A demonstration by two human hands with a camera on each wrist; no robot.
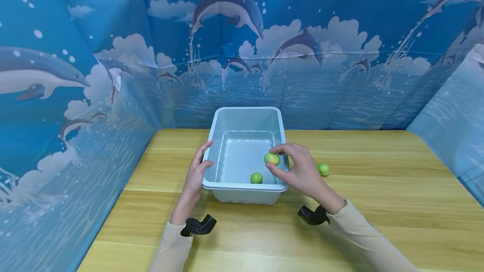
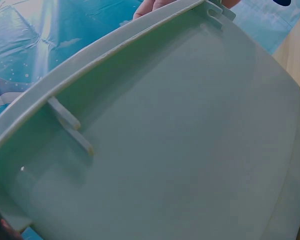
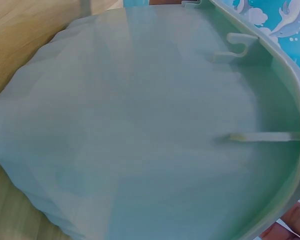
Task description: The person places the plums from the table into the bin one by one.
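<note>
A pale blue-green plastic bin point(image 1: 245, 195) stands on the table in the head view. My left hand point(image 1: 194, 175) holds its left rim, with the thumb over the edge. My right hand point(image 1: 298, 167) pinches a small round green fruit point(image 1: 272, 159) between thumb and fingers, above the bin's right side near the rim. A second green fruit point(image 1: 256, 178) lies inside, by the near wall. On the table to the right of the bin, just beyond my right hand, sits another green fruit point(image 1: 323, 169). Both wrist views are mostly filled by the bin's outer wall point(image 2: 180, 125).
The wooden table point(image 1: 378, 205) carries the bin near its far edge. Behind and to the left hangs a blue curtain point(image 1: 113, 108) printed with dolphins. Each wrist wears a black camera mount point(image 1: 314, 215).
</note>
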